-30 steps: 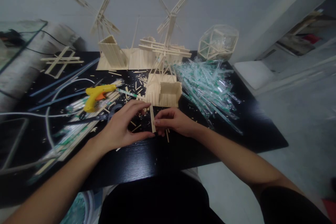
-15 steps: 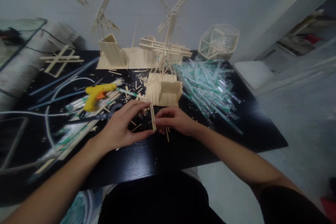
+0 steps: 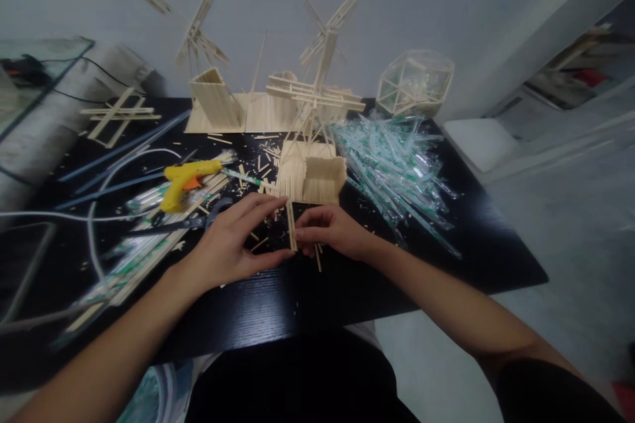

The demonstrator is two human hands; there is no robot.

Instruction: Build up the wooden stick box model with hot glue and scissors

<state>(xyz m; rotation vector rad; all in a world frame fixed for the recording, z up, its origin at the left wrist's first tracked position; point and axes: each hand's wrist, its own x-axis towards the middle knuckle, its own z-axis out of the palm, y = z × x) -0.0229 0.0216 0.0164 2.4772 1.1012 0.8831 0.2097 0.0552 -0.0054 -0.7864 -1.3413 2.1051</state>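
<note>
Left hand [image 3: 233, 241] and right hand [image 3: 333, 231] both pinch a stick strip [image 3: 292, 226] right in front of the stick box [image 3: 320, 180]. Box walls look done, strip's not glued on yet imo.

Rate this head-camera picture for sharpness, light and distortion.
Head view: sharp at centre, where the left hand and right hand pinch the stick bundle; smeared at the left edge; wide-angle bending of the black table; dim, even light, no hard shadows; pale glints on the clear wrappers.

No readable text anywhere — no labels, brands, numbers, or signs legible.
</note>
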